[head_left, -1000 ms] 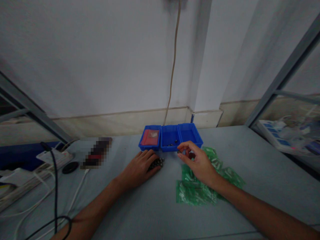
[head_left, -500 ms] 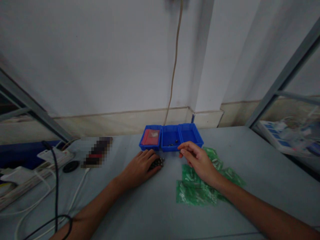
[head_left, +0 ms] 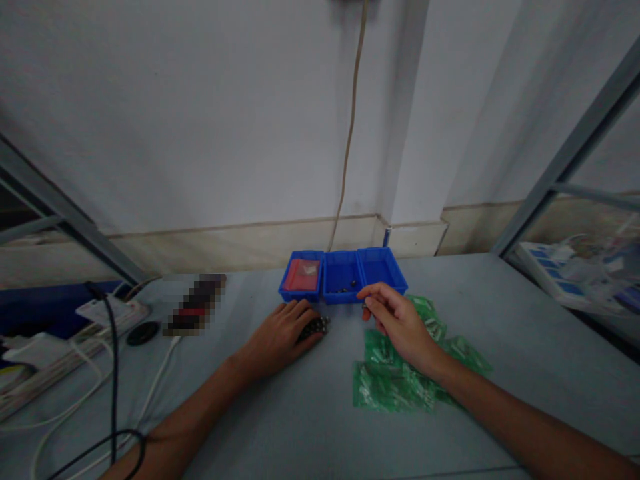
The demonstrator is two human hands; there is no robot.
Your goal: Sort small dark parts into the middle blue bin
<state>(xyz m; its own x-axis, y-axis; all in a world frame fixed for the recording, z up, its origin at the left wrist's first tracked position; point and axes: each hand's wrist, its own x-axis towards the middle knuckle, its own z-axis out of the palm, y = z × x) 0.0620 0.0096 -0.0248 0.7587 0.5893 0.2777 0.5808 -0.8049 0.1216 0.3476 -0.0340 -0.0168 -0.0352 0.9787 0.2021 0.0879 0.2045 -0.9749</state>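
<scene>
My left hand [head_left: 280,337] lies flat on the grey table, its fingers covering a pile of small dark metal parts [head_left: 316,325]. My right hand [head_left: 397,321] hovers just in front of the row of three blue bins [head_left: 343,275], fingers pinched together; whether a small part sits between the fingertips I cannot tell. The middle bin [head_left: 341,291] holds a few dark parts, the left bin [head_left: 300,275] holds a red packet, the right bin [head_left: 381,268] looks bare. Green plastic bags [head_left: 400,373] lie under my right wrist.
White and black cables [head_left: 113,373] and a power strip [head_left: 107,311] crowd the table's left side beside a black round disc [head_left: 142,333]. A cord [head_left: 350,133] hangs down the wall behind the bins. Metal frame bars stand at both sides.
My right hand's fingers have closed from a loose pinch into a tighter one and shifted slightly down and right, in front of the bins. The left hand has stayed on the pile.
</scene>
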